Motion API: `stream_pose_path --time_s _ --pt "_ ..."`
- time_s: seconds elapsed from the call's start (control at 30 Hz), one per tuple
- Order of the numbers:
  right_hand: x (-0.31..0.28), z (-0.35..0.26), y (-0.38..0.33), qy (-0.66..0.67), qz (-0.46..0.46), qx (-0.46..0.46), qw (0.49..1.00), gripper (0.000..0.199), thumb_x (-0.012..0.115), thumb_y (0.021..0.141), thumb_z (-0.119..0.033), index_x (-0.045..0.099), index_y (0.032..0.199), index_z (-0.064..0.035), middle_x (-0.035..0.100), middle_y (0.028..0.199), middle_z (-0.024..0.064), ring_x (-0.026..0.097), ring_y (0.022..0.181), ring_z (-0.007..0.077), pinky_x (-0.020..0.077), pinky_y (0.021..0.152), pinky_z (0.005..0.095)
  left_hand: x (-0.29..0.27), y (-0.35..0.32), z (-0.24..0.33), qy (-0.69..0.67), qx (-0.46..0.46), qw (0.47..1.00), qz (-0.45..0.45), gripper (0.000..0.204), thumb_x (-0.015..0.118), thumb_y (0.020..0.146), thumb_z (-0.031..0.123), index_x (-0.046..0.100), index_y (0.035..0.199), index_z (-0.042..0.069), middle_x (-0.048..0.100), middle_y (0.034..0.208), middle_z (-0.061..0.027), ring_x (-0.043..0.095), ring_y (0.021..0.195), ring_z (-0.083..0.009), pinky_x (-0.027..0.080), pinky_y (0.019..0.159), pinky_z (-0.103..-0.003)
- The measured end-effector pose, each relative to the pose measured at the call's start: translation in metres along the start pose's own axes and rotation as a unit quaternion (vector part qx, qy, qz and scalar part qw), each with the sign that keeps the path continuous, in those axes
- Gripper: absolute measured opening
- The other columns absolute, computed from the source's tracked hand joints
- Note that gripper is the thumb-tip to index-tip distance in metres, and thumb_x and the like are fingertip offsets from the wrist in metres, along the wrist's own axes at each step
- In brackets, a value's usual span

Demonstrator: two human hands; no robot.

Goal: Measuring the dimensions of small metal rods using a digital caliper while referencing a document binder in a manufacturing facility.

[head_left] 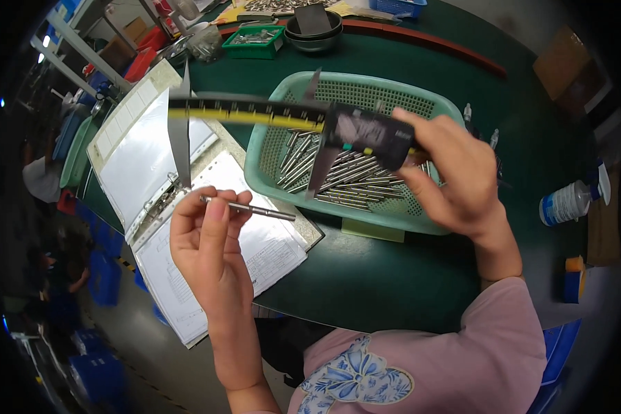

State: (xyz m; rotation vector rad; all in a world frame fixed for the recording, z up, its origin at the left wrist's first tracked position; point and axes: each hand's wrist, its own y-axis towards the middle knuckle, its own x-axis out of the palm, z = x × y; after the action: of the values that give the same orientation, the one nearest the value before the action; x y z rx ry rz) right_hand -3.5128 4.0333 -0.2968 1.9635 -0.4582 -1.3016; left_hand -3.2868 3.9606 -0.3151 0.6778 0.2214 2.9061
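The left hand (207, 238) pinches a thin metal rod (248, 207) by one end, between thumb and fingertips. The rest of the rod sticks out from the pinch toward the right hand (455, 176). Its long line runs almost flat, side to side, dipping a little at the free end.

The right hand is wrapped tight around the dark sliding part of a measuring tool (290, 117). The tool's long yellow and black bar reaches out from that hand toward the person's left. Its two pointed arms hang down wide apart, above the rod and not touching it.

To measure well, I think the rod should sit straight across between the arms, and the slide should close gently.

Just past the right hand's grip is a green basket (269, 162) holding many more rods. Under the left hand lies an open binder (152, 159).
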Motion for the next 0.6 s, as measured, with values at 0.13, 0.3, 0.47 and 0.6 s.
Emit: stream_pose_path --time_s 0.13,0.3,0.47,0.6 --pt "-0.018 0.021 0.007 -0.022 0.117 0.065 0.991 0.029 0.066 0.068 -0.005 0.055 0.093 0.0048 0.055 0.071 0.0110 0.054 0.060 0.0171 0.0425 0.053 0.0257 0.028 0.045 -0.021 0.238 0.133 0.953 -0.134 0.019 0.057 0.080 0.007 0.054 0.095 -0.003 0.059 0.082 -0.0082 0.058 0.078 -0.0146 0.046 0.069 -0.023" --pt "-0.025 0.033 0.002 -0.043 0.087 0.095 0.991 0.031 0.067 0.064 -0.004 0.056 0.093 0.0026 0.054 0.068 0.0105 0.054 0.057 0.0193 0.0420 0.051 0.0260 0.052 0.055 -0.029 0.169 0.003 0.971 -0.168 0.018 0.055 0.081 0.006 0.052 0.095 -0.003 0.058 0.085 -0.0093 0.059 0.079 -0.0157 0.048 0.068 -0.023" --pt "-0.011 0.027 0.001 -0.007 0.069 0.044 0.997 0.037 0.067 0.061 -0.002 0.056 0.096 0.0008 0.054 0.068 0.0096 0.054 0.053 0.0199 0.0411 0.046 0.0268 0.044 0.039 -0.024 -0.049 -0.073 0.993 -0.080 0.019 0.052 0.083 0.006 0.047 0.098 -0.003 0.056 0.090 -0.0132 0.060 0.082 -0.0216 0.052 0.069 -0.026" --pt "-0.003 0.018 0.003 -0.010 0.029 0.017 0.999 0.040 0.067 0.058 -0.002 0.056 0.096 0.0028 0.052 0.064 0.0092 0.053 0.051 0.0192 0.0404 0.045 0.0264 0.032 0.030 -0.018 -0.099 -0.056 0.992 -0.056 0.016 0.051 0.083 0.006 0.047 0.096 -0.002 0.056 0.090 -0.0128 0.060 0.082 -0.0219 0.051 0.068 -0.027"
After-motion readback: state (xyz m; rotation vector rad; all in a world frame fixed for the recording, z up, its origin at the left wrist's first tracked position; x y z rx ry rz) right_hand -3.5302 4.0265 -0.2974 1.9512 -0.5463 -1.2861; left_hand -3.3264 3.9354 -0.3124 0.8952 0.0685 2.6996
